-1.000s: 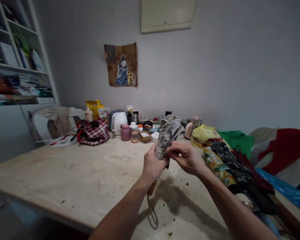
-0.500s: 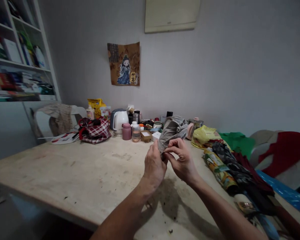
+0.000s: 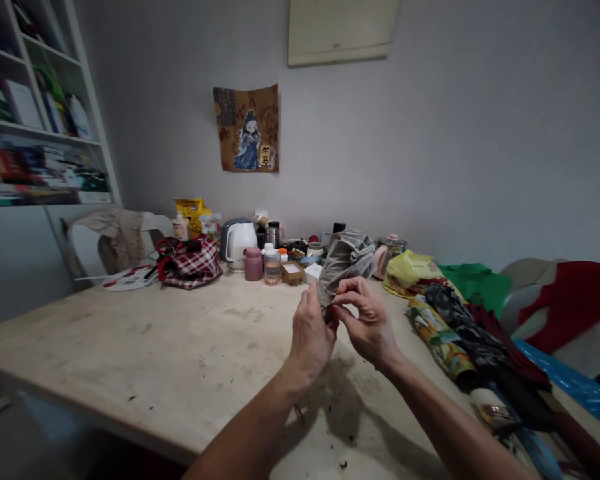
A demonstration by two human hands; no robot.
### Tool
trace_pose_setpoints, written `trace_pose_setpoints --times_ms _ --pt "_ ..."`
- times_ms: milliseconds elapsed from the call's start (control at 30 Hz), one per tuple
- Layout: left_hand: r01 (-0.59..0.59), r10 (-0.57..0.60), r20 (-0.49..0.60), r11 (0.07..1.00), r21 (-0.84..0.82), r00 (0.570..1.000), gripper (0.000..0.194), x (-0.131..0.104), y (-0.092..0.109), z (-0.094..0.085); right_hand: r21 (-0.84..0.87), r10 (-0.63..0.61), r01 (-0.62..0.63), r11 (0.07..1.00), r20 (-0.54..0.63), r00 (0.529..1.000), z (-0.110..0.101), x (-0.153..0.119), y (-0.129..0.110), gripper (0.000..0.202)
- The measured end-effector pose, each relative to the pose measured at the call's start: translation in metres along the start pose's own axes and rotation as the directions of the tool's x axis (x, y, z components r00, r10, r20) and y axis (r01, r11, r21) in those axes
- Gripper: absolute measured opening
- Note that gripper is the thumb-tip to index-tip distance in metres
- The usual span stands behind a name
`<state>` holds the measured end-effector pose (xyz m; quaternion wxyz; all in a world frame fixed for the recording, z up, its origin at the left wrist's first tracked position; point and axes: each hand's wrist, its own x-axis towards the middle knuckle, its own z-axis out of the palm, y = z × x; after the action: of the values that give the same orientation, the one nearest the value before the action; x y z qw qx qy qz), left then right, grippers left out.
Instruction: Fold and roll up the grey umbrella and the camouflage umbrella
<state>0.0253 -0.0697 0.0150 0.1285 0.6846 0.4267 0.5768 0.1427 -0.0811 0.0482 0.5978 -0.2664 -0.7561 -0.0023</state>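
A grey umbrella (image 3: 347,257), its cloth loosely gathered and creased, is held up above the table, wider at the top and narrow at my hands. My left hand (image 3: 313,330) is wrapped round its narrow lower end. Close beside it, my right hand (image 3: 365,320) pinches the edge of the cloth between thumb and forefinger, the other fingers curled. The part inside my left palm is hidden, and what lies exactly between the right fingertips is too small to make out.
On the right lie several rolled umbrellas (image 3: 443,340) and a yellow plastic bag (image 3: 410,272). Along the back of the table (image 3: 180,347) stand a white kettle (image 3: 241,243), a pink jar (image 3: 253,264), a clear bottle (image 3: 273,268) and a small box (image 3: 293,272). A checked bag (image 3: 195,263) sits at left.
Both hands keep their hold at the umbrella's narrow end. They have shifted very slightly to the right with it; the right fingertips have barely moved.
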Motion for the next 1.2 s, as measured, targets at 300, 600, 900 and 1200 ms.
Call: trace_pose_setpoints --times_ms 300,600,900,1200 --pt "-0.064 0.086 -0.063 0.952 0.299 0.994 0.055 -0.007 0.006 0.004 -0.008 0.029 -0.029 1.0 -0.024 0.999 -0.001 0.001 -0.001 0.01" --pt "-0.107 0.144 -0.104 0.948 0.3 0.984 0.053 -0.008 0.002 0.009 0.016 0.09 -0.089 0.996 -0.083 0.992 0.004 0.0 0.0 0.009" --pt "-0.166 0.215 -0.146 0.943 0.287 0.966 0.054 -0.009 0.001 0.011 -0.025 0.077 -0.083 0.996 -0.171 0.982 0.009 0.0 -0.008 0.01" --pt "-0.055 0.046 -0.128 0.996 -0.068 0.991 0.042 -0.009 0.013 0.013 -0.193 0.039 -0.12 0.974 -0.376 0.926 0.008 -0.002 -0.006 0.021"
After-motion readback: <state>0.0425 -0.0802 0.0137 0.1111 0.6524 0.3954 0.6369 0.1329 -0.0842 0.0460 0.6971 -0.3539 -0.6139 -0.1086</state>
